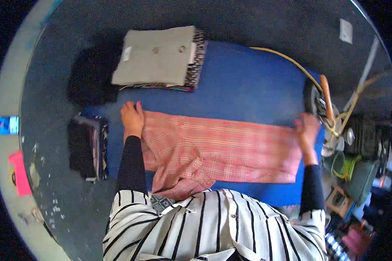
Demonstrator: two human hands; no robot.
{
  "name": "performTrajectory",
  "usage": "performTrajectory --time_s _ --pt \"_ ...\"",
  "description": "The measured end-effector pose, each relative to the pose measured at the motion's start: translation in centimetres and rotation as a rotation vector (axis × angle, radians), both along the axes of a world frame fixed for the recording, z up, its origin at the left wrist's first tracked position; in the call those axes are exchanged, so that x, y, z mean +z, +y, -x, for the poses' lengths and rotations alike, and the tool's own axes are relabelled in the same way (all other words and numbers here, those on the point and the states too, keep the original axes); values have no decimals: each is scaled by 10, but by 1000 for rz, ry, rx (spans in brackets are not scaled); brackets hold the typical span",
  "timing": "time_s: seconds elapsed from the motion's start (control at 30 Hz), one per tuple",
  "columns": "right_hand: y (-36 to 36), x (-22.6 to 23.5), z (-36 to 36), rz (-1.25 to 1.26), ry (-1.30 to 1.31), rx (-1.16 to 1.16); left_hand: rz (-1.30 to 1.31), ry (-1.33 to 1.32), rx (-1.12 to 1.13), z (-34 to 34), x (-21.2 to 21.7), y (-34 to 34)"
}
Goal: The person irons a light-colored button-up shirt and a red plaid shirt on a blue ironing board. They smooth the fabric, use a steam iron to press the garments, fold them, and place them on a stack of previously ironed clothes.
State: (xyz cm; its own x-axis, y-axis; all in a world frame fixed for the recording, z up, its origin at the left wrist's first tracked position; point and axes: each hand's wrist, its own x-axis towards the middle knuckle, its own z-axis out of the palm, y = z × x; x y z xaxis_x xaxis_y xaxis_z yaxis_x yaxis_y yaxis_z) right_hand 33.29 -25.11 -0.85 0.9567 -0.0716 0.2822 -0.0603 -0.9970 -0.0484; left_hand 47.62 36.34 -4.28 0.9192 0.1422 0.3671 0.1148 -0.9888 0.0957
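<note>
A pink plaid garment (237, 145), with a sleeve-like bunched part near my body, lies stretched across a blue cloth-covered surface (248, 82). My left hand (132, 116) rests at its far left corner, fingers extended and somewhat apart, with no clear grip on the cloth. At the garment's right end is my right hand (308, 130), touching or just over the fabric. Motion blurs its fingers, so their hold cannot be made out. The nearer left part of the garment is crumpled, while the right part lies flatter.
Beyond the garment sits a stack of folded clothes with a beige one (157, 56) on top. Dark folded clothes (85, 148) lie at left, a black cloth (91, 74) behind them. An iron (328, 98) with a yellow cord (283, 55) stands at right.
</note>
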Motion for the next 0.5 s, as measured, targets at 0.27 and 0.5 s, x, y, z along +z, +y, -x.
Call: performTrajectory --time_s 0.27,0.5 --pt "-168 28 -70 -649 293 -334 336 66 20 160 38 -19" --pt "-158 25 -84 -1006 385 -370 659 607 113 246 51 -32"
